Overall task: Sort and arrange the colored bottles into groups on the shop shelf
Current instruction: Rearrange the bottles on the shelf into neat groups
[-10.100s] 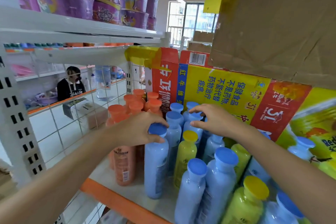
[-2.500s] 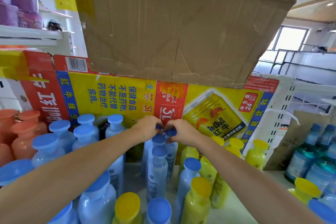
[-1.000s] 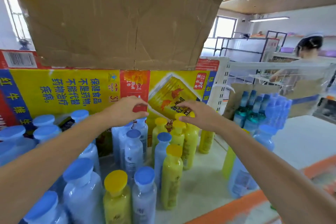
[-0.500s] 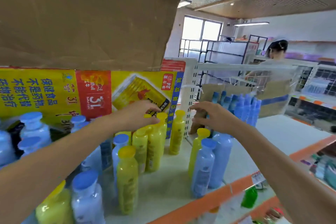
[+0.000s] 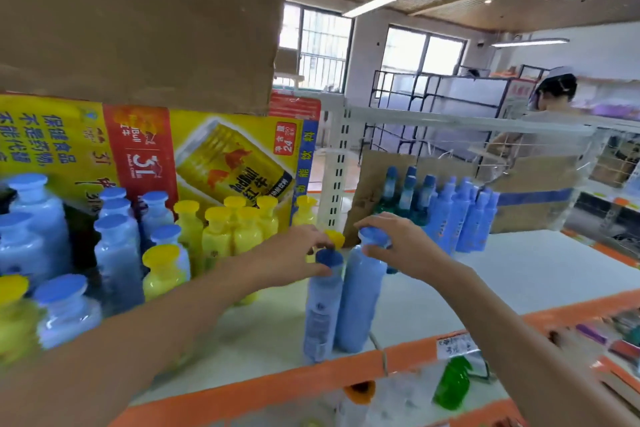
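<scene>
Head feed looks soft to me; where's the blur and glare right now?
Head view: the left hand and right hand on the blue bottles look fairly sharp. The frame edges smear, worst at the lower right. The windows are bright but not blinding.

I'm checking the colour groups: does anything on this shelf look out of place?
Yes. One yellow bottle stands among the blue bottles at the left, apart from the yellow group. The left hand holds a thin blue bottle, the right hand a fat blue bottle, both standing apart.

cardbd flap (image 5: pixel 138 21) over red bull box (image 5: pixel 194 156), person (image 5: pixel 554 97) behind.
</scene>
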Demonstrator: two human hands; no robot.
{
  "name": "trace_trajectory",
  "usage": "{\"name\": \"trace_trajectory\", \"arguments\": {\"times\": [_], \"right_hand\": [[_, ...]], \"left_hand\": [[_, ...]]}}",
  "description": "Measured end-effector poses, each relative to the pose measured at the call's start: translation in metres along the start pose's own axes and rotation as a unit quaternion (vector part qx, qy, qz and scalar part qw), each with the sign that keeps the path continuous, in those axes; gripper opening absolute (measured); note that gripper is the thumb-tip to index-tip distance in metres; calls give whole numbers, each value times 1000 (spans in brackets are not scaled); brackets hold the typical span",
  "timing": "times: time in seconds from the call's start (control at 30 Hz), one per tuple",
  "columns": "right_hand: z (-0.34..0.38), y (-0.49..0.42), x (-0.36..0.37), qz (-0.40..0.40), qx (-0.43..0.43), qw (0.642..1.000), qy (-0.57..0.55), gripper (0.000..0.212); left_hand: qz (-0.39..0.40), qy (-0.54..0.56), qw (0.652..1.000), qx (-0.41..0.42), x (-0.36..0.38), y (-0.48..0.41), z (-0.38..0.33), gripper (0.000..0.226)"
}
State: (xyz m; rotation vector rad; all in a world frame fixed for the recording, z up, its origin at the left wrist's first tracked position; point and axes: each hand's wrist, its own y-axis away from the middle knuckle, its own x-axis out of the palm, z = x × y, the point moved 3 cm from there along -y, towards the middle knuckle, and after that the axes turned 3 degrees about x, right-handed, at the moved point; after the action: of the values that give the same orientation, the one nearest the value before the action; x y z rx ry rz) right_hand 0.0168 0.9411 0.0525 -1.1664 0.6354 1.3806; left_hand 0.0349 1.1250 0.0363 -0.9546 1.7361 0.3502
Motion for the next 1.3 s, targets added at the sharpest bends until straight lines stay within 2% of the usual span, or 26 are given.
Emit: {"name": "trace_trajectory", "arguments": {"times": [0.1, 0.23, 0.43, 0.63, 0.87, 1.0, 1.3], "right_hand": [[-4, -1, 4, -29, -15, 999, 9, 35], [-8, 1, 13, -76, 1, 997, 18, 33], [-2, 12, 15, -126, 5, 990, -70, 35], [22, 21, -10, -131, -61, 989, -36, 36], [55, 38, -12, -107, -117, 983, -92, 36], [77, 46, 6, -89, -145, 974, -150, 35], [140, 47, 57, -35, -221, 945, -237, 36]], "left_hand": [[-55, 38, 998, -16, 13, 1, -8, 35], [-111, 66, 990, -48, 21, 6, -18, 35], [-165, 106, 977, -84, 29, 20, -22, 38], [-294, 146, 942, -69, -2, 42, -31, 34], [-290, 88, 951, -62, -12, 81, -36, 32], [-297, 62, 947, -102, -6, 116, -24, 35], [-347, 43, 916, -196, -25, 205, -9, 34]]}}
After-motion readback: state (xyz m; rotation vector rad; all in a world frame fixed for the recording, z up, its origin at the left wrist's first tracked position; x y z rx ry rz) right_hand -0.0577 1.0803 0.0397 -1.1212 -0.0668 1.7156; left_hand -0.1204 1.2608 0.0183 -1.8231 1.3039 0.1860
